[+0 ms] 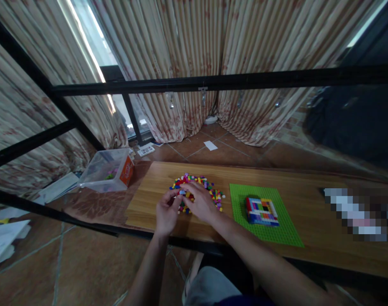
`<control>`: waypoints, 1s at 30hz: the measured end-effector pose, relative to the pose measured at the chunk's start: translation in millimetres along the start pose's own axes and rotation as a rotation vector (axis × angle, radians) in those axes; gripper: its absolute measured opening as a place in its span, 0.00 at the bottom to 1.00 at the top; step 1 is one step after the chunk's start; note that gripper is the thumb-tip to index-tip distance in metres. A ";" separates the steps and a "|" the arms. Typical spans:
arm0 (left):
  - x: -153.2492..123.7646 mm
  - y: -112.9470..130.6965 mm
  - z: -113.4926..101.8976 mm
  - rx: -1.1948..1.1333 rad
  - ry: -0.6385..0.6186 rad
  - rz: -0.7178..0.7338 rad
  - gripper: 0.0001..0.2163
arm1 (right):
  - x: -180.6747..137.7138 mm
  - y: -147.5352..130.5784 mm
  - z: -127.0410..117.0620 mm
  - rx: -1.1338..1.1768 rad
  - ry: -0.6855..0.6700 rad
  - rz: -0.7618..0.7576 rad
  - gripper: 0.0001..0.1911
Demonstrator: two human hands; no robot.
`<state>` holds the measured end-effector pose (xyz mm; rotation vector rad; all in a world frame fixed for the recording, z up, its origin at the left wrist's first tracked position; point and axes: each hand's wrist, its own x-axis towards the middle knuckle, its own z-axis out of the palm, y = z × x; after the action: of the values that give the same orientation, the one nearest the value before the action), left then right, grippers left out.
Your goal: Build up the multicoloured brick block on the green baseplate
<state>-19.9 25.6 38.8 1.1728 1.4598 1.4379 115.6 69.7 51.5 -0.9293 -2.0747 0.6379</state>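
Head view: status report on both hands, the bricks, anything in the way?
Left hand and right hand: fingers at small pale-blue plastic brick, exact grip unclear. Multicoloured plastic brick pile beneath, partly hidden by hands. No obstruction visible.

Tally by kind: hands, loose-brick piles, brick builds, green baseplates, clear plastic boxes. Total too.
Left hand, right hand: 2
Loose-brick pile: 1
Brick build: 1
Green baseplate: 1
Clear plastic box: 1
Total: 6 (pile counted once)
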 end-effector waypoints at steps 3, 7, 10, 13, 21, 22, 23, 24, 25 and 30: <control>-10.0 13.0 6.2 -0.010 -0.021 0.044 0.15 | -18.7 -6.0 -17.0 0.216 0.064 0.124 0.17; -21.7 29.0 18.2 -0.054 -0.095 0.078 0.12 | -35.7 -12.6 -39.7 0.319 0.061 0.093 0.13; -29.7 38.2 27.7 -0.084 -0.174 0.050 0.11 | -45.2 -14.6 -52.9 0.331 0.124 0.065 0.10; -41.2 41.0 37.7 -0.109 -0.215 -0.004 0.10 | -59.5 -15.9 -62.2 0.307 0.161 0.065 0.08; -79.0 17.0 72.5 -0.183 -0.233 -0.253 0.15 | -123.6 -13.3 -68.9 0.224 0.274 0.248 0.07; -80.8 13.6 75.5 -0.177 -0.239 -0.264 0.15 | -131.2 -10.0 -70.9 0.209 0.292 0.261 0.07; -81.7 10.4 77.8 -0.164 -0.243 -0.267 0.15 | -138.4 -5.9 -73.8 0.189 0.314 0.277 0.07; -81.8 7.3 79.4 -0.144 -0.244 -0.266 0.16 | -145.4 -1.0 -77.7 0.164 0.340 0.296 0.07; -81.3 4.0 80.4 -0.118 -0.242 -0.258 0.16 | -151.9 4.5 -82.7 0.134 0.374 0.322 0.07; -75.7 -14.2 82.0 0.027 -0.244 -0.169 0.14 | -175.3 36.6 -117.3 -0.015 0.549 0.473 0.08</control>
<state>78.6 -21.6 12.2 1.1669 1.3754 1.1223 302.3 -29.9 18.8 -1.4388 -1.3831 0.5243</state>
